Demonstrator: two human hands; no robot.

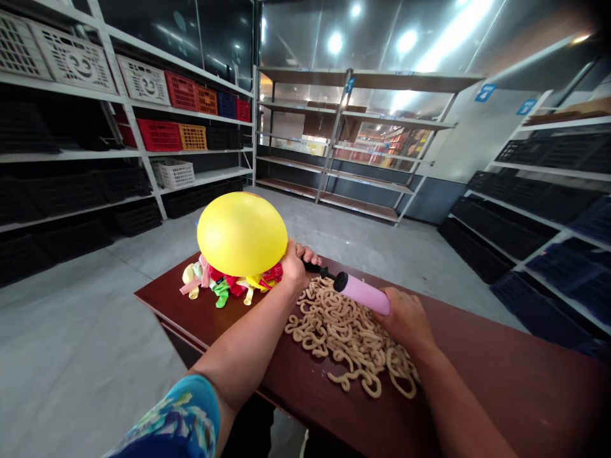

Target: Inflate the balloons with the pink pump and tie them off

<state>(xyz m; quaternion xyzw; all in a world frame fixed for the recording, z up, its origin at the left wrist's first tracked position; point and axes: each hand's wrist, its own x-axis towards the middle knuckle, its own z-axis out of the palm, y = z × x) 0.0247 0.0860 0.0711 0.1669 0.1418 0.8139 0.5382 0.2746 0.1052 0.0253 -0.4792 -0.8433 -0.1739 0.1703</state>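
Now, a fat yellow balloon [242,234] is on the left, with the table [496,362] under it. The left hand [294,266] grips the balloon's right end. Fingers hide the neck, so I can't quite tell how it meets the pump [365,294]. The pump slants down to the right of the balloon, and the right hand [407,318] is wrapped round its pink end. The step looks like filling the balloon with air. The next move seems to call for a tight pinch at the neck and a straight, steady push.

Left of the balloon and behind it, bins [181,91] sit in rows. Limp balloons [221,293] lie just below the balloon. To its right, tan curls [337,321] lie beneath the pump and could get in its way. Dark crates [548,210] are far right of the balloon.
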